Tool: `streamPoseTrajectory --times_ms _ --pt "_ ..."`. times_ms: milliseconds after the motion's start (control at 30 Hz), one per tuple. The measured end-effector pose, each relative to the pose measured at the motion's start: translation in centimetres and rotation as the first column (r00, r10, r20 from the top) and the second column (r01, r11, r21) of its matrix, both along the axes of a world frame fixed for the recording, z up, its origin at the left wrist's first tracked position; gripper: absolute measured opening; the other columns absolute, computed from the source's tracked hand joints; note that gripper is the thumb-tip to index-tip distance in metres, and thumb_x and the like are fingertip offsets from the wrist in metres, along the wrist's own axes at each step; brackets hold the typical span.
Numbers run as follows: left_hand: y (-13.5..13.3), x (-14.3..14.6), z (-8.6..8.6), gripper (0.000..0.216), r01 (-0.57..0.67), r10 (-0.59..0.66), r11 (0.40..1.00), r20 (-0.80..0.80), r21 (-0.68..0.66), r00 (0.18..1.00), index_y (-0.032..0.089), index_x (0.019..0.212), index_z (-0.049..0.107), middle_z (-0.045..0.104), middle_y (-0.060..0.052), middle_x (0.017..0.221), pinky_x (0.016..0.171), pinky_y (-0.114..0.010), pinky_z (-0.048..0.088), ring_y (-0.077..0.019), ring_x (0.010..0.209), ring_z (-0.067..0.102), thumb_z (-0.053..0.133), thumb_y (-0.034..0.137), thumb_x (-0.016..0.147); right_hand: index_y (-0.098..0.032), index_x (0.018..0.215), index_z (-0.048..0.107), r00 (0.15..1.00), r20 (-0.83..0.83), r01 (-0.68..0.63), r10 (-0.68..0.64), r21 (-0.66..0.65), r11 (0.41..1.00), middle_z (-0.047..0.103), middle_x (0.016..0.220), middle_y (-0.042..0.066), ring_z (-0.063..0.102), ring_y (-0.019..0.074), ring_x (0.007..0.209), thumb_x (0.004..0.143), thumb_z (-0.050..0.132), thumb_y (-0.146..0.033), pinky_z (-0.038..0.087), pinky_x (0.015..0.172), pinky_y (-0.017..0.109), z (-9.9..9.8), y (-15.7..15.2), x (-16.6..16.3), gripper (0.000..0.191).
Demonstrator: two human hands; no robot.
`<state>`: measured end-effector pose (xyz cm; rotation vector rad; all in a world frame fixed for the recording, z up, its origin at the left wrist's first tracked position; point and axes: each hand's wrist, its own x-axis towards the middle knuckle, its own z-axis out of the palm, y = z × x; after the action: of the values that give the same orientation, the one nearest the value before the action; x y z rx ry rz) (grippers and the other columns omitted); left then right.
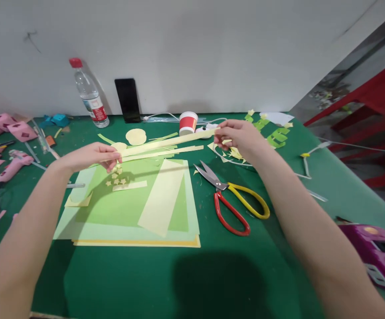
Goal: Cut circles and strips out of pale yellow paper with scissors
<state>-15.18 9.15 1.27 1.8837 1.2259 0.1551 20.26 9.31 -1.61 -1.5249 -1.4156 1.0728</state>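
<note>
Two long pale-yellow paper strips reach out from my left hand [104,156], whose fingers pinch their left ends. The upper paper strip [169,142] is stretched across to my right hand [237,137], closed on its other end. The lower paper strip [165,153] has a loose right end. Small paper stars [115,178] lie just below my left hand on a stack of green and yellow paper sheets [112,215]. On that stack rests a wide cream paper piece [162,195]. Scissors [220,185] with one red and one yellow handle lie partly spread, below my right hand.
Along the wall stand a water bottle [92,99], a black phone [127,101] and a paper cup [188,124]. Pink folded pieces [21,130] and a pink glue gun [16,164] lie left. A purple power strip [371,248] sits right.
</note>
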Motion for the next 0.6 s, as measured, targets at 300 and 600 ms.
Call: streamPoseTrajectory --times_ms 300,600 --pt "3.6 -0.8 -3.9 0.033 -0.102 0.147 0.939 -0.113 0.330 0.983 0.011 0.112 0.053 0.055 -0.007 0.111 0.081 -0.036 0.050 -0.0178 0.093 0.058 0.049 0.033 0.088 -0.014 0.113 0.054 0.873 0.483 0.121 -0.065 -0.084 0.989 0.057 0.114 0.009 0.059 0.0205 0.095 0.087 0.053 -0.029 0.050 0.079 0.040 -3.0 4.7 -1.9 0.030" --pt "-4.6 6.7 -5.9 0.030 0.073 0.023 0.936 -0.266 0.343 0.964 0.015 0.078 0.061 0.062 -0.002 0.070 0.057 -0.027 0.042 -0.0143 0.062 0.056 0.044 0.037 0.088 -0.016 0.114 0.053 0.623 0.749 -0.305 0.225 -0.032 0.952 0.057 0.115 0.008 0.058 0.0207 0.097 0.087 0.053 -0.030 0.050 0.080 0.042 -4.9 0.1 -6.7 0.030"
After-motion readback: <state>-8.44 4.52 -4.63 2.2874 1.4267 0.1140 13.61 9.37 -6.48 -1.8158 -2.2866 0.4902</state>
